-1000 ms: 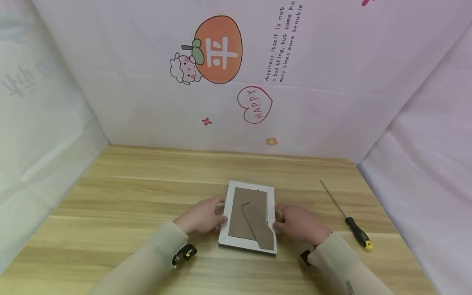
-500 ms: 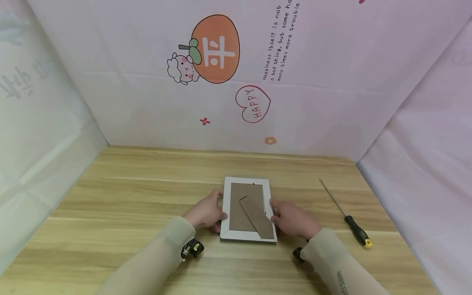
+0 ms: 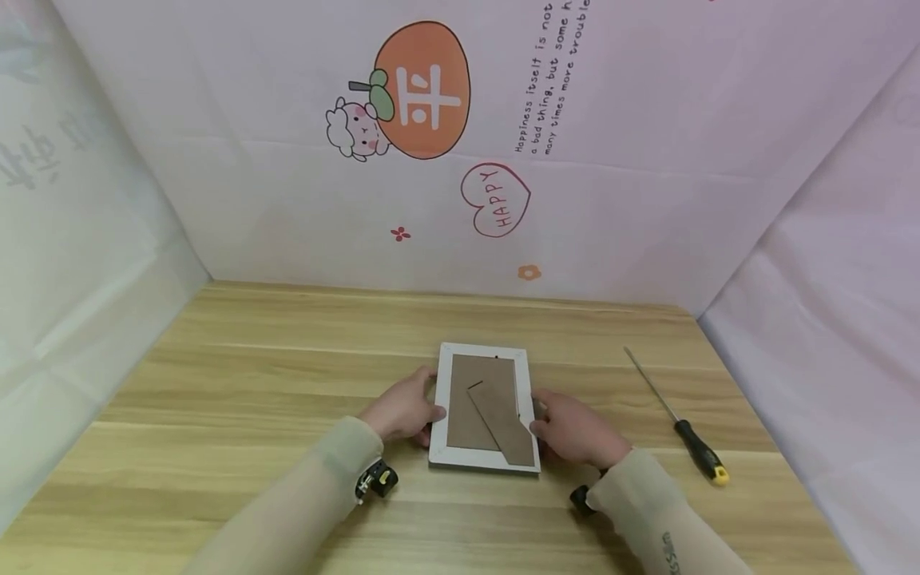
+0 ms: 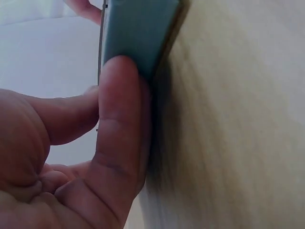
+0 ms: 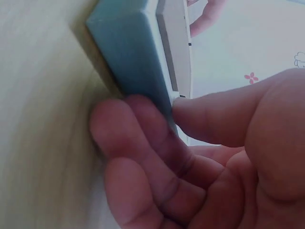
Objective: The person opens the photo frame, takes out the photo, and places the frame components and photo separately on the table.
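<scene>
A white picture frame [image 3: 474,458] lies back side up between my hands, its brown backing board [image 3: 474,423] and slanted stand flap showing. My left hand [image 3: 404,409] grips its left edge, thumb on top and fingers along the side. On the opposite edge my right hand [image 3: 578,427] pinches the frame, thumb at the upper rim. In the left wrist view the fingers [image 4: 119,109] press against the frame's side wall [image 4: 138,33]. The right wrist view shows fingertips [image 5: 112,119] at the lower edge of the side wall [image 5: 128,52], close over the table.
To the right lies a screwdriver [image 3: 697,451] with a black and yellow handle, its shaft pointing away. The wooden table [image 3: 287,351] ends at a white printed cloth backdrop [image 3: 302,216], with cloth walls on both sides.
The picture frame has shifted slightly away from me and a little left, with both hands moving along. Over the last half second it has hardly moved. The screwdriver stays in place.
</scene>
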The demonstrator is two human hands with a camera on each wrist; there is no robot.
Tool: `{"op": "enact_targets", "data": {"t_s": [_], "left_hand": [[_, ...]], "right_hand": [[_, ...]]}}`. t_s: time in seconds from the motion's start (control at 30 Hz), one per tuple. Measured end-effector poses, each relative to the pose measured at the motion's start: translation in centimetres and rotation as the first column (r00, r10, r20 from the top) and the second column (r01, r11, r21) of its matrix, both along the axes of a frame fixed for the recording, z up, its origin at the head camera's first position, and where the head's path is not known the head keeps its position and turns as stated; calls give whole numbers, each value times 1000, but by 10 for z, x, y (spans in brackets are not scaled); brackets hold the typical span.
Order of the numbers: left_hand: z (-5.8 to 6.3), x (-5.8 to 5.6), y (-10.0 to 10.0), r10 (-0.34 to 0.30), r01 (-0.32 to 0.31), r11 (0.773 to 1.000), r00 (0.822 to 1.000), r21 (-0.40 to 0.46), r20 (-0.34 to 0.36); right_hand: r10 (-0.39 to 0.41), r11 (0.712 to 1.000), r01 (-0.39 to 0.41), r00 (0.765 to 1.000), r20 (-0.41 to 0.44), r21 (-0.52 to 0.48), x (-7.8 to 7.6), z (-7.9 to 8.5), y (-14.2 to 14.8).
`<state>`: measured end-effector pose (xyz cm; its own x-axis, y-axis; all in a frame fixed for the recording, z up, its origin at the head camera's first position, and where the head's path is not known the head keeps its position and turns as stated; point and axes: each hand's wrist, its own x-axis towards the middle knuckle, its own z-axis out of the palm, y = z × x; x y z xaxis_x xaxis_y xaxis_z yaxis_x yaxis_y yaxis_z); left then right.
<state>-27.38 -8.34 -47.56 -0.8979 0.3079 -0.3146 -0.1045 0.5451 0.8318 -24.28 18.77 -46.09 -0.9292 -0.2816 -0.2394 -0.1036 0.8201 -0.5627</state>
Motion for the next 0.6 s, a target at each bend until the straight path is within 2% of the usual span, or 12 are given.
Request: {"op": "enact_targets", "data": {"t_s": [0.17, 0.23, 0.3, 0.4, 0.5, 0.6], "left_hand": [[0, 3, -1, 12, -12, 1000, 1000, 8, -4], [1, 5, 0, 7, -7, 1000, 1000, -4, -30], [3, 7, 1, -15, 12, 999, 997, -45, -79], [7, 12, 3, -76, 57, 992, 983, -117, -167], [10, 15, 6, -126, 94, 984, 969, -151, -212], [11, 16, 8, -146, 114, 982, 964, -151, -222]], "right_hand": [[-34, 996, 37, 999, 43, -87, -2, -7, 2], [-54, 988, 64, 996, 73, -142, -2, -8, 3], [-82, 974, 102, 991, 106, -202, -1, -8, 3], [-119, 942, 156, 983, 141, -297, 1, -6, 3], [-153, 917, 192, 979, 136, -351, 2, -1, 5], [-169, 896, 208, 977, 132, -392, 2, 3, 6]]}}
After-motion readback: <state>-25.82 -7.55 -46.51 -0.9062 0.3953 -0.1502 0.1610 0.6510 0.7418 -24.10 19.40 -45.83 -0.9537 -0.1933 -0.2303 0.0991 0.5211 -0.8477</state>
